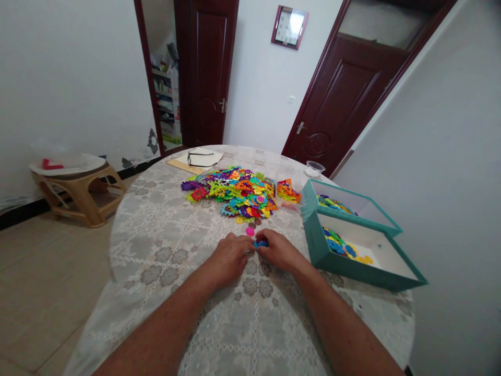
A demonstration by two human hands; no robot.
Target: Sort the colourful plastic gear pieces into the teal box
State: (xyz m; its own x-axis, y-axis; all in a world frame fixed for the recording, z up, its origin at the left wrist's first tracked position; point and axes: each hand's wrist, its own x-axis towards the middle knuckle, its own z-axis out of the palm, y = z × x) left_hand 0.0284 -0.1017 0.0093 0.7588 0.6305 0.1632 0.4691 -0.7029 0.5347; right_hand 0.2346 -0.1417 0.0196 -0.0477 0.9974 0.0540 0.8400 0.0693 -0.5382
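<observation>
Two bare forearms, reaching over a patterned cloth on a round bench [156,224]. Left hand [231,257] and right hand [277,249]: fingers of both closed on a blue piece [261,243], held between them. Just beyond: one pink piece [250,231], then a multicoloured heap [242,190]. Right side: two teal boxes [352,271], each containing pieces.

We seem to be in a home, at a round surface [156,235] under a patterned, lace-like cloth, with 1 pair of glasses [201,158] lying near its far edge. Around us we see 2 dark red panelled doors [346,96], a wall clock [290,27], packed shelves [164,96] through a doorway, a low stool [84,196] and a tiled floor [43,277].
</observation>
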